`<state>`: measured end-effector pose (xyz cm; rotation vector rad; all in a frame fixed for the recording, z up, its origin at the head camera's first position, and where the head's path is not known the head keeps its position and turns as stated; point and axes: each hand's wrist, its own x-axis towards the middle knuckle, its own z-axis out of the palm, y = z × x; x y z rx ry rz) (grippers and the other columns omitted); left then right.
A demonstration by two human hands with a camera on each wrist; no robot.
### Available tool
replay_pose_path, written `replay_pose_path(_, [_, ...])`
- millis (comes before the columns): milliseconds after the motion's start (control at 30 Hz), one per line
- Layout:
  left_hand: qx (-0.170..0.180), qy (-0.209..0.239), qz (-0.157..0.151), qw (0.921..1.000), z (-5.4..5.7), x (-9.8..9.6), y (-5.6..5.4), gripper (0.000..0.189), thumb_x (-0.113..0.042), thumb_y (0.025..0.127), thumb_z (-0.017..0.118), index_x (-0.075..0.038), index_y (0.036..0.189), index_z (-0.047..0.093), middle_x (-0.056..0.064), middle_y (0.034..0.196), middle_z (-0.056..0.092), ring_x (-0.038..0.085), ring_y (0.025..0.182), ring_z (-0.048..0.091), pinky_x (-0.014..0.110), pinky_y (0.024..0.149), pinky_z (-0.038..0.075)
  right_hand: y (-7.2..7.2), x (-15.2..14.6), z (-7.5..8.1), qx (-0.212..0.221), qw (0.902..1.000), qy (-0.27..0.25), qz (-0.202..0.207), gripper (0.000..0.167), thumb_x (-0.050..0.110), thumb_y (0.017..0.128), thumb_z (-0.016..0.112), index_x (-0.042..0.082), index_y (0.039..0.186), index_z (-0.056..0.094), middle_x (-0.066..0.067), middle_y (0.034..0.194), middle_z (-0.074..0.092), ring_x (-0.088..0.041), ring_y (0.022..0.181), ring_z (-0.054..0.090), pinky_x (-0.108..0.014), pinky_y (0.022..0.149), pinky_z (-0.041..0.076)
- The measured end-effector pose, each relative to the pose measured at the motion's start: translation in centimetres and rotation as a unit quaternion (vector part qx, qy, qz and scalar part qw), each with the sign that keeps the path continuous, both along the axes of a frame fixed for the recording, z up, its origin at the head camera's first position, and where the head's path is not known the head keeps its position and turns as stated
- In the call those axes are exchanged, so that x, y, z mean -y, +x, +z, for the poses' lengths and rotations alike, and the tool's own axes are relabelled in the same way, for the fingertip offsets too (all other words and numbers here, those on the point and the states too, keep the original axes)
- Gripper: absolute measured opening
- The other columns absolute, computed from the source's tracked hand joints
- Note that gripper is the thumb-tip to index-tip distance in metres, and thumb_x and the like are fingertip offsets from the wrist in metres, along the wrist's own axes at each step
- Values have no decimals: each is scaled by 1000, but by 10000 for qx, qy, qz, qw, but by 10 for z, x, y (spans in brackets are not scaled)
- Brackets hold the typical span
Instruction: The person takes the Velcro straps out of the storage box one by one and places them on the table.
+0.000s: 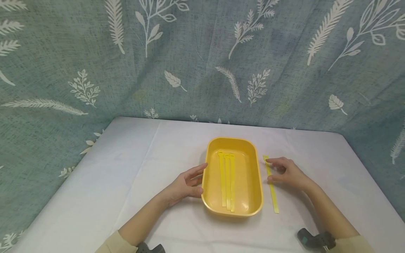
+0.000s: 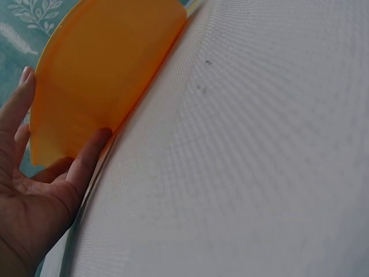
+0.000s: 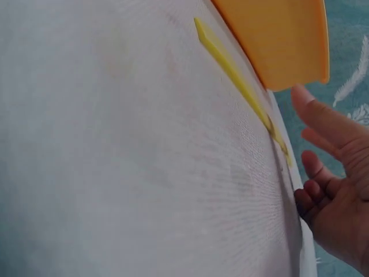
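Note:
A yellow oblong plastic tray stands on the white table. Flat yellow cable straps with slotted heads, three of them, lie lengthwise side by side inside it. My left hand touches the tray's left side, fingers spread and relaxed; in the left wrist view the thumb rests against the tray wall. One more yellow cable strap lies on the table just right of the tray. Over its upper half is my right hand, thumb and fingers apart; the right wrist view shows the strap lying beyond the fingers.
A white cloth covers the table. Behind it hangs a blue-green leaf-patterned curtain. Dark wrist-worn devices show near both sleeves at the bottom.

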<state>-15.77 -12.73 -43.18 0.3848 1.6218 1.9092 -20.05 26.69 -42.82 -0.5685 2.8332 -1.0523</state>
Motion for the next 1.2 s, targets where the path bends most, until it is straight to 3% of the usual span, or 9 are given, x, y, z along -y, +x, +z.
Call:
replay_pose_path(267, [-53, -134, 17, 9999, 1, -1, -1, 82, -12, 78, 72, -26, 144, 27, 5, 149, 25, 26, 134, 31, 40, 91, 48, -4, 9, 15, 471, 9966, -673, 61, 63, 24, 74, 77, 7, 128, 52, -11, 119, 56, -25, 102, 49, -41, 88, 46])
replay_pose_path(467, [-40, -122, 1, 9999, -2, 0, -2, 81, -12, 78, 73, -27, 144, 28, 4, 149, 25, 27, 135, 30, 40, 91, 48, -7, 15, 26, 700, 9889, -1285, 269, 62, 22, 76, 75, 6, 130, 49, -17, 118, 54, -28, 100, 51, -24, 83, 49])
replay_pose_path(667, [-56, -130, -14, 9999, -3, 1, -2, 81, -11, 78, 72, -27, 144, 27, 4, 149, 24, 27, 135, 29, 40, 91, 48, -10, 25, 44, 599, 9858, -1486, 499, 58, 12, 79, 71, 5, 132, 47, -20, 111, 52, -31, 96, 50, -19, 79, 48])
replay_pose_path(900, [-14, -122, 43, 9999, -1, 0, -1, 82, -11, 78, 73, -27, 144, 28, 6, 149, 24, 28, 135, 29, 41, 91, 48, -16, 36, 61, 576, 9832, -1581, 706, 58, 18, 80, 71, 11, 132, 48, -20, 112, 54, -21, 92, 54, -21, 77, 50])
replay_pose_path(1200, [-74, -64, 12, 10000, -3, 1, -1, 81, -11, 78, 72, -26, 144, 28, 6, 150, 23, 27, 135, 30, 41, 90, 48, -20, 58, 87, 755, 9783, -1702, 908, 58, 20, 79, 72, 12, 132, 49, -24, 113, 53, -22, 91, 56, -25, 73, 52])
